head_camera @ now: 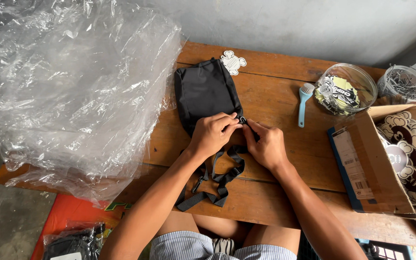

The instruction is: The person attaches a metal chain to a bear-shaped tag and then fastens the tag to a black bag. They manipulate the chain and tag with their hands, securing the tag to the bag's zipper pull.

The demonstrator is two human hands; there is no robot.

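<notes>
Two hands meet on a black pouch (207,94); the left hand (213,135) and right hand (267,147) pinch its zipper pull (fingers narrow). Its strap (217,185) hangs over the wooden table (285,96).

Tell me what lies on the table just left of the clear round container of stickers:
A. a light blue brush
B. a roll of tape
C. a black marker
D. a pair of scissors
A: a light blue brush lies on the wooden table beside the clear round container, well right of the black bag that both hands work on.
</notes>
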